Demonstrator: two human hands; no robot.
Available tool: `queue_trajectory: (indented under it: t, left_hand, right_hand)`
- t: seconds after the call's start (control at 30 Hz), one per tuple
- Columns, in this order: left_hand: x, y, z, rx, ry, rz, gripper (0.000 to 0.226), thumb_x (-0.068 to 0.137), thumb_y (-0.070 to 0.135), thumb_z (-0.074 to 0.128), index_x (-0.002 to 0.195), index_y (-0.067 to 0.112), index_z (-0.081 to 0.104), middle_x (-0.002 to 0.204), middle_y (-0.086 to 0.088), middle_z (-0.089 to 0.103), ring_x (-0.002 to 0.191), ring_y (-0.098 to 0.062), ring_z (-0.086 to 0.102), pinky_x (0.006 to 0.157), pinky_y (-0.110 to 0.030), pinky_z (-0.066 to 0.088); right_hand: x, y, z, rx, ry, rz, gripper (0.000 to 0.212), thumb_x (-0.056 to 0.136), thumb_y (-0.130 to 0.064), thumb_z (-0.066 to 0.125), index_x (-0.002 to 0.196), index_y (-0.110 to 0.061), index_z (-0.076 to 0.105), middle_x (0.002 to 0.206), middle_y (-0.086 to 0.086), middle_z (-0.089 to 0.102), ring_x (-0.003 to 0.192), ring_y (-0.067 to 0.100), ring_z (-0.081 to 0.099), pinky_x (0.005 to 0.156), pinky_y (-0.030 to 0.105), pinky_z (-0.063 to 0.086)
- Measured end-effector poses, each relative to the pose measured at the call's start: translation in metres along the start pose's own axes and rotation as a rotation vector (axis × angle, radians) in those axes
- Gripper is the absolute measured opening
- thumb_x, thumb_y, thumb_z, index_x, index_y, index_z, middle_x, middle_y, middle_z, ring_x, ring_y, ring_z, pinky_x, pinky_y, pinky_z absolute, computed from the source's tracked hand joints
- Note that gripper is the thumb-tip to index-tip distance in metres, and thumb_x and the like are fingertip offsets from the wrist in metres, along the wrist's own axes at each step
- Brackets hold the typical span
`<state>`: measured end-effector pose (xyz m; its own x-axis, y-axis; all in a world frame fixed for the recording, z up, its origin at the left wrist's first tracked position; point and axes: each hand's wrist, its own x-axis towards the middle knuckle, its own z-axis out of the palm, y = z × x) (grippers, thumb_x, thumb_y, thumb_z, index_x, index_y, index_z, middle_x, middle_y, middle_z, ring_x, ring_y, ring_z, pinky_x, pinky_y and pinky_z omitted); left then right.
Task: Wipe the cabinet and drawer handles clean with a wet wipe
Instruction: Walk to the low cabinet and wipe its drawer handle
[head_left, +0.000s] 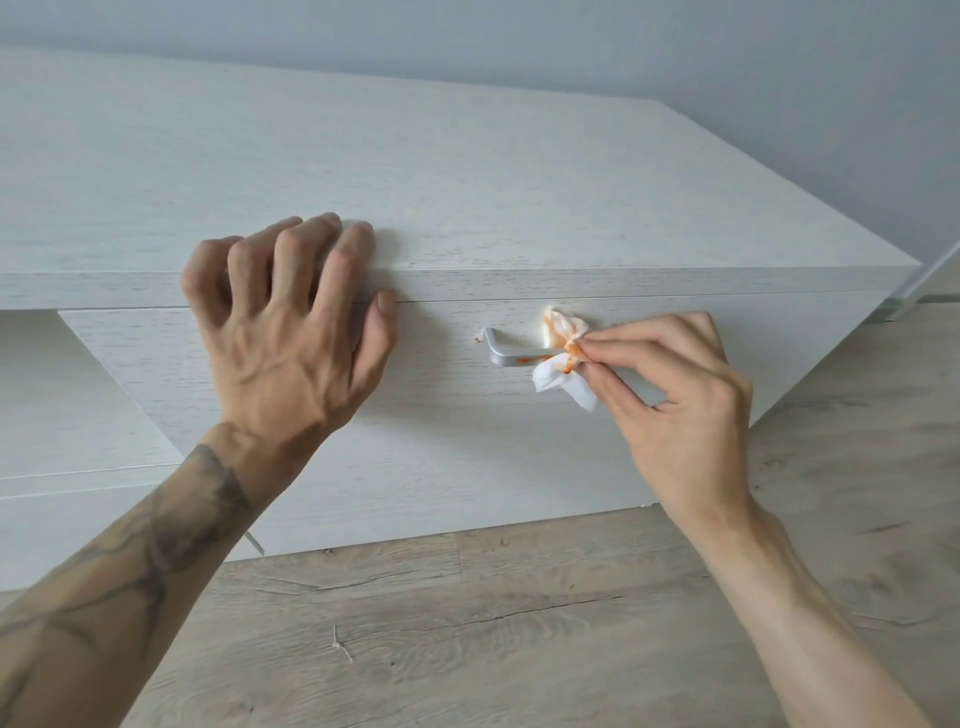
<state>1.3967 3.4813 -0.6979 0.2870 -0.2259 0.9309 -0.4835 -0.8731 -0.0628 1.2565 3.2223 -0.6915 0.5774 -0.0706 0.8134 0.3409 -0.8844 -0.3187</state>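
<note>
Orange smears stain the wet wipe (563, 358), pinched between the right hand's (670, 395) fingertips and wrapped around the silver drawer handle (506, 356) at three o'clock of centre. The left hand (291, 322) grasps nothing, splayed on the cabinet (467, 182) edge at nine o'clock. Wiping is underway; residue toward the handle's left end likely calls for a leftward stroke.

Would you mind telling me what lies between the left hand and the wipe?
In the head view, the handle's bare left end and a small orange spot lie between the left hand and the wipe.
</note>
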Motion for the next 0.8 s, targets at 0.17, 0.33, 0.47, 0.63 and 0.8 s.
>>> queue_trajectory:
  t: [0.17,0.33,0.47,0.63,0.8]
  left_hand:
    - [0.0,-0.001,-0.001,-0.017,-0.018,0.001,0.044,0.111,0.044,0.039,0.136,0.015,0.06,0.131,-0.006,0.058,0.118,-0.029,0.046,0.106,-0.047,0.022]
    - [0.0,0.0,0.0,-0.005,-0.005,-0.003,0.043,0.111,0.044,0.04,0.134,0.014,0.061,0.131,-0.007,0.059,0.117,-0.029,0.046,0.107,-0.046,0.021]
    - [0.0,-0.001,0.0,-0.012,-0.008,0.001,0.043,0.111,0.045,0.039,0.134,0.015,0.06,0.132,-0.005,0.056,0.118,-0.029,0.045,0.107,-0.046,0.02]
    - [0.0,0.0,-0.001,-0.004,-0.013,0.0,0.043,0.111,0.045,0.039,0.134,0.015,0.06,0.132,-0.005,0.055,0.117,-0.03,0.046,0.107,-0.046,0.022]
    - [0.001,-0.001,-0.001,-0.005,-0.026,-0.003,0.043,0.111,0.045,0.039,0.135,0.015,0.06,0.131,-0.008,0.059,0.116,-0.03,0.046,0.106,-0.048,0.024]
  right_hand:
    - [0.004,0.004,0.0,0.01,-0.035,-0.06,0.012,0.09,-0.004,0.084,0.102,-0.006,0.082,0.1,0.0,0.075,0.095,0.026,0.063,0.091,0.024,0.048]
    - [-0.002,-0.006,0.008,0.02,0.019,-0.02,0.008,0.093,-0.006,0.081,0.101,-0.006,0.081,0.103,-0.001,0.076,0.097,0.024,0.062,0.092,0.024,0.047]
    - [0.003,0.0,0.005,0.018,-0.019,-0.073,0.008,0.094,-0.007,0.081,0.102,-0.007,0.082,0.103,-0.002,0.076,0.098,0.025,0.061,0.093,0.024,0.047]
    - [-0.001,-0.011,0.013,0.005,0.026,-0.042,0.008,0.095,-0.017,0.08,0.1,-0.012,0.083,0.103,-0.008,0.076,0.097,0.026,0.061,0.086,0.044,0.051]
    - [0.0,-0.004,0.011,-0.008,0.019,-0.052,0.01,0.096,-0.023,0.08,0.101,-0.015,0.084,0.103,-0.011,0.075,0.099,0.026,0.058,0.085,0.052,0.049]
